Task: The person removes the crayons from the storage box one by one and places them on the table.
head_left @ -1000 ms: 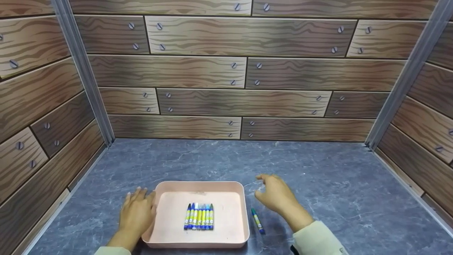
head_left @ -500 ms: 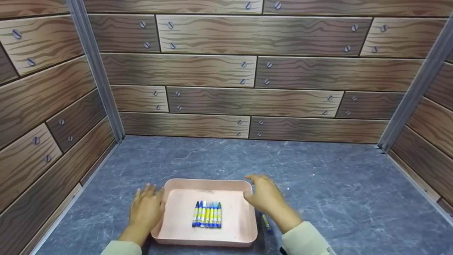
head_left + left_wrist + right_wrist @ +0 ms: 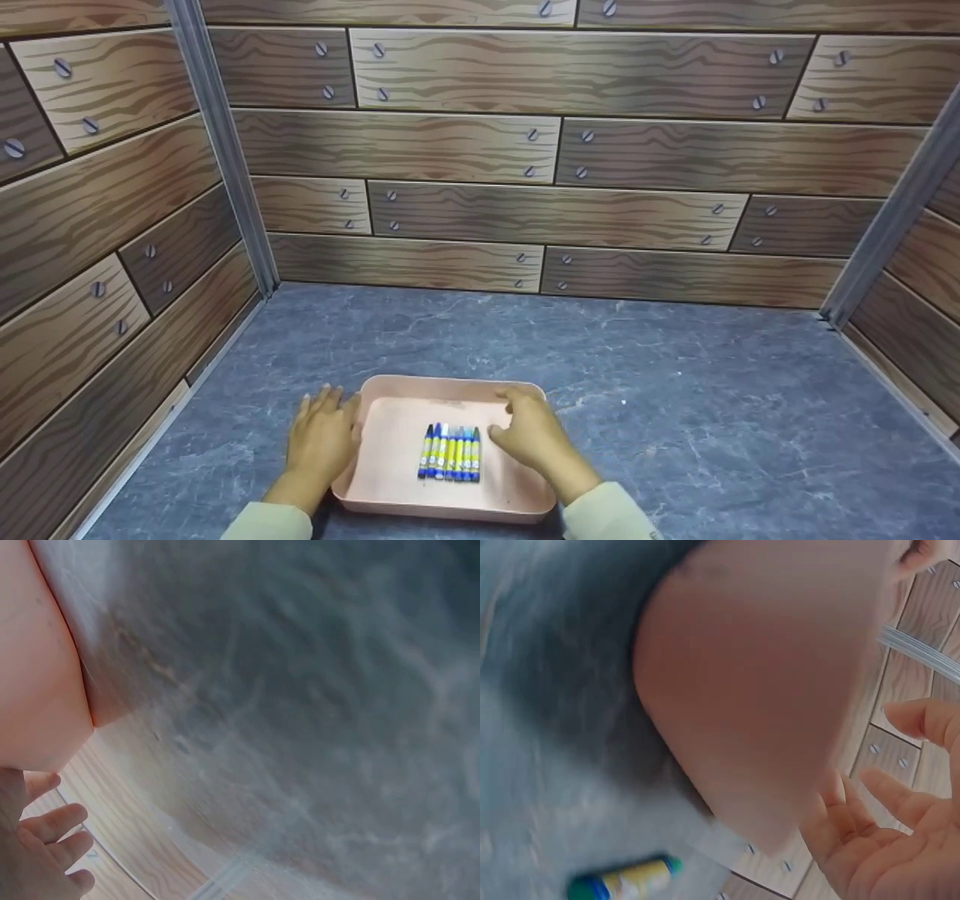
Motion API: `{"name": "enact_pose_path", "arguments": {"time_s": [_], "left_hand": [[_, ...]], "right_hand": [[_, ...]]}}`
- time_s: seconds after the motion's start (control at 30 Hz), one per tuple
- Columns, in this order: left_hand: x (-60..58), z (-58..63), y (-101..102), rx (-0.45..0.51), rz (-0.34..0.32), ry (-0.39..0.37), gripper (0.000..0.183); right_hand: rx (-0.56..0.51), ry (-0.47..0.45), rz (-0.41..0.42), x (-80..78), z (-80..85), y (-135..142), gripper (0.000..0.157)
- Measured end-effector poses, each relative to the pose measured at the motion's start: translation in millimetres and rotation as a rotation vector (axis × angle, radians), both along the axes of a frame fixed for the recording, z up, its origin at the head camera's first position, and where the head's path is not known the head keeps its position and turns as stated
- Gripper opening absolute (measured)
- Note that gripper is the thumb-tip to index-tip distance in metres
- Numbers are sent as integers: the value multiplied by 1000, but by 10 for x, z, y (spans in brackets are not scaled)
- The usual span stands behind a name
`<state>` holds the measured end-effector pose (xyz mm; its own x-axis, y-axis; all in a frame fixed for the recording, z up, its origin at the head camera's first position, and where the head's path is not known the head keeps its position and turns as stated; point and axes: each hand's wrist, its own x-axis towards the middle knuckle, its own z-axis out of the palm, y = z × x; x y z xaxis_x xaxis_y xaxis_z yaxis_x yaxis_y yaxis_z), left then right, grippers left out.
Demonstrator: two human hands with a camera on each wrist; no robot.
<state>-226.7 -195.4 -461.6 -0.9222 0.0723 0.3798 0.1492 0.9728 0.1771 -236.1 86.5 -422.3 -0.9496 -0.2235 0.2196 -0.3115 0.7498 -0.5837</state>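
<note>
Several crayons [image 3: 450, 454] with yellow wrappers lie side by side in a row inside a shallow pink tray [image 3: 450, 513]. My left hand [image 3: 322, 439] touches the tray's left wall, its fingers extended. Over the right part of the tray hovers my right hand [image 3: 531, 431], thumb and fingers spread apart and nothing between them. A loose green crayon [image 3: 630, 881] lies on the table outside the tray in the right wrist view. In the head view the right hand and forearm hide it.
The tray stands near the front of a dark blue-grey marbled table [image 3: 675, 420]. Wood-plank-patterned walls [image 3: 465, 150] close off the back and both sides, with metal posts [image 3: 225, 150] at the corners.
My right hand has moved left, from beside the tray to above its right part, passing over the loose crayon. The head view has shifted slightly. The left hand stays at the tray's wall.
</note>
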Motion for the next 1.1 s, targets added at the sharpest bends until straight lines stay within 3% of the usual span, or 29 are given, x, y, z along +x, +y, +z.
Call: {"name": "enact_pose_path", "arguments": {"time_s": [0.43,0.63,1.1], "left_hand": [[-22,-21,-18,34,-4,-11,38],[-13,-11,-21,22,-1,-31,39],[-10,-19,-21,37,-3,0,40]], "right_hand": [[25,-77,-27,9,-220,-139,53],[47,-114,-47,11,-268,-170,51],[61,-159,-55,18,-311,-252,47]]}}
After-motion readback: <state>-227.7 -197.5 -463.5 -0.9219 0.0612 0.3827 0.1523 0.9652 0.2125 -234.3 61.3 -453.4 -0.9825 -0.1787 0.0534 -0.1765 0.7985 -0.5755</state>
